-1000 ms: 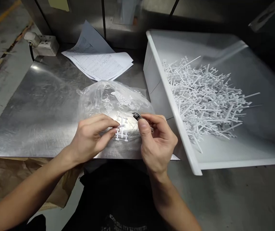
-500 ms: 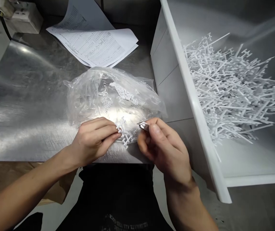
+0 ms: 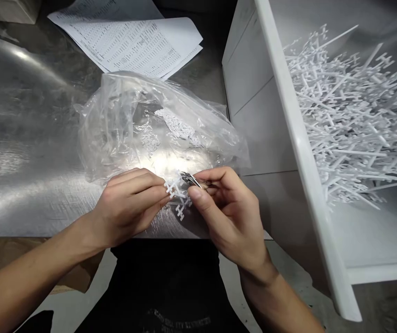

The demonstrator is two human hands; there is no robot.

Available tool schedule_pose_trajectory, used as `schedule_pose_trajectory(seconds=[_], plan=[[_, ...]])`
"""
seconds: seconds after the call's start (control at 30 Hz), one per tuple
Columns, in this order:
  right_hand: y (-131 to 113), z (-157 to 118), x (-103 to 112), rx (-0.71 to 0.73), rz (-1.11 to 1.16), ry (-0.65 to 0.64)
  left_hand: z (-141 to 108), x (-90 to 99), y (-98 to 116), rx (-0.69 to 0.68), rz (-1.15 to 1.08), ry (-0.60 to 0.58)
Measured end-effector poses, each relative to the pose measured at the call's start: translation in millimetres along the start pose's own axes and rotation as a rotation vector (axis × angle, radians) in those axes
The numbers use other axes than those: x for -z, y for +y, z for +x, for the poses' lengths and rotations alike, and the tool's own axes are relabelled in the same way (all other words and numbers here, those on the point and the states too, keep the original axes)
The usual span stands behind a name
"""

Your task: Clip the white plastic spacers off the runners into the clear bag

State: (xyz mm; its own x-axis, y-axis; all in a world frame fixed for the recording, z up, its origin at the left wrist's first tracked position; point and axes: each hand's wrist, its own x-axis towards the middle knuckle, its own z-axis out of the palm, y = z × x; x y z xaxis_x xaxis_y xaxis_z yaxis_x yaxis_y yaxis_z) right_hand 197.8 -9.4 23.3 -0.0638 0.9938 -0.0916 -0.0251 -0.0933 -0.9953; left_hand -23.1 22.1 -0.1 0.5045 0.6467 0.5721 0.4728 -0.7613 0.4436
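Observation:
A small white branched plastic piece [image 3: 181,200] is pinched between the fingertips of my left hand [image 3: 129,201]. My right hand [image 3: 228,215] holds a small metal clipper [image 3: 193,180], its tip at the upper part of the white piece. Just beyond both hands lies a clear plastic bag [image 3: 115,120] on the metal table, with many tiny white bits [image 3: 177,127] in it. Whether the clipper's jaws touch the plastic is too small to tell.
To the right, a white bin [image 3: 302,134] with a tall rim holds a heap of white plastic sprues [image 3: 358,125]. Printed sheets [image 3: 143,41] lie behind the bag on the metal table [image 3: 21,115]. Brown paper [image 3: 7,256] shows below the table's front edge at left.
My right hand has moved left, bringing the clipper to the white piece. The fingers around the clipper have shifted. The view has moved slightly, and the bin appears nearer.

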Motion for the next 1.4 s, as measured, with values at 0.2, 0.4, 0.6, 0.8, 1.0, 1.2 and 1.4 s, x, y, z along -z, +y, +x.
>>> schedule_pose_trajectory(seconds=[0.2, 0.4, 0.6, 0.8, 1.0, 1.2, 1.4], plan=[[5, 1, -4, 0.005, 0.012, 0.036, 0, 0.5, 0, -0.012, -0.009, -0.010], [7, 1, -3, 0.026, 0.020, 0.049, 0, -0.2, -2, -0.040, -0.002, -0.006], [11, 0, -7, 0.109, -0.038, 0.068, 0, -1.3, -2, -0.049, -0.028, 0.001], [15, 2, -8, 0.171, -0.078, 0.077, -4, -4.3, -3, -0.094, -0.048, -0.007], [16, 4, -8, 0.109, -0.084, 0.133, 4, -1.7, -1, -0.074, -0.030, -0.069], [16, 9, -10, 0.029, -0.032, 0.184, 10, -1.4, -1, -0.061, -0.002, -0.079], [11, 9, -11, 0.085, 0.123, 0.162, 10, -6.6, -2, -0.025, -0.009, -0.059]])
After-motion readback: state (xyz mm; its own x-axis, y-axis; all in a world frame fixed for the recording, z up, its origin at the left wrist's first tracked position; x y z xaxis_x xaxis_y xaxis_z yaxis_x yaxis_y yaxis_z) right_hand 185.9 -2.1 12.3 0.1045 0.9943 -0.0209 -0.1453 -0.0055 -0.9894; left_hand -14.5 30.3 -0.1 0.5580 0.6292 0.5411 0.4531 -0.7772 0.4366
